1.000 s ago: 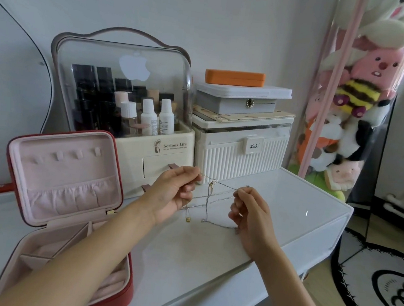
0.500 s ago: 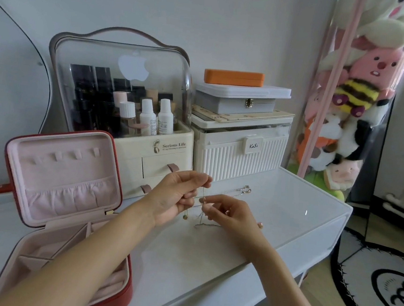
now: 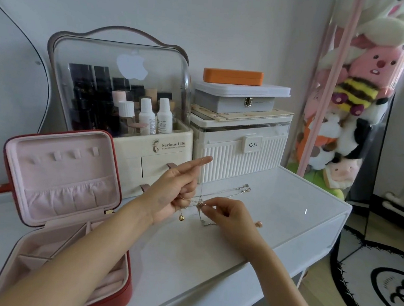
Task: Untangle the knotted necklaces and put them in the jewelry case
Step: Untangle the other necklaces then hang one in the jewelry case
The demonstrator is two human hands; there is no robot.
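the left hand (image 3: 173, 189) is lifting a strand while the right hand's (image 3: 229, 214) fingers (image 3: 207, 208) are pinching the knot of the thin, limp, snag-prone necklaces (image 3: 200, 202), best teased gently there.

Both my forearms reach forward over the worktop (image 3: 289, 209). My left hand (image 3: 173, 194) is raised, index finger pointing straight up and outward, the other fingers curled on a fine chain (image 3: 202, 177). My right hand (image 3: 229, 216) pinches the tangle (image 3: 200, 202) with thumb and forefinger.
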